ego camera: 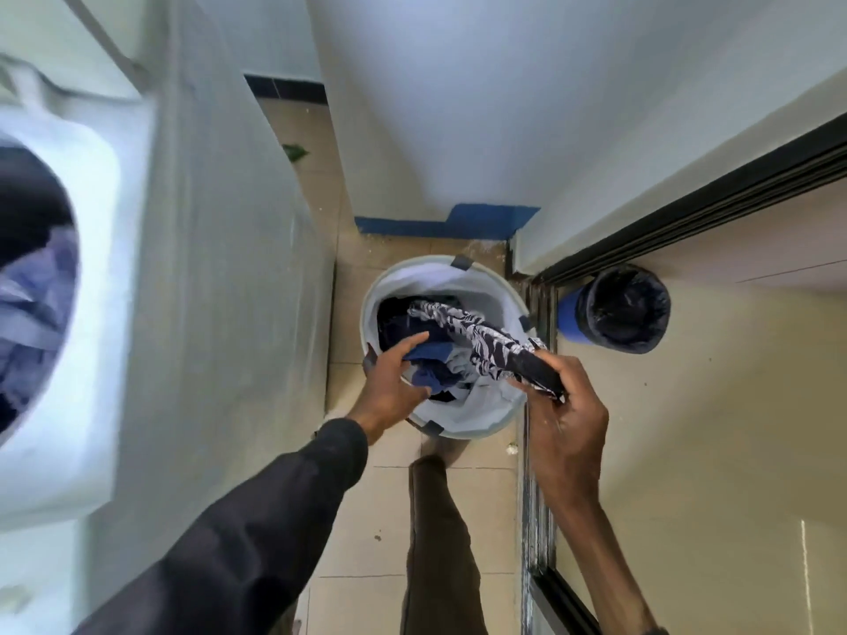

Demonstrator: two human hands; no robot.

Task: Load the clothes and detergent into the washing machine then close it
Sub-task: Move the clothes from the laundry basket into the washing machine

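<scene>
White washing machine point(68, 359) casing: smooth, slight sheen. Basket point(412, 281) lining: matt white cloth. The patterned garment point(476, 336): soft, crumpled cloth. Beige floor point(371, 520): smooth tile.

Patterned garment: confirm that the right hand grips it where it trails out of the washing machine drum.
Wrong in one respect. The right hand does grip the patterned garment, but it trails out of the white laundry basket on the floor, not the washing machine drum, which stands apart at the left. The head view shows this.
</scene>
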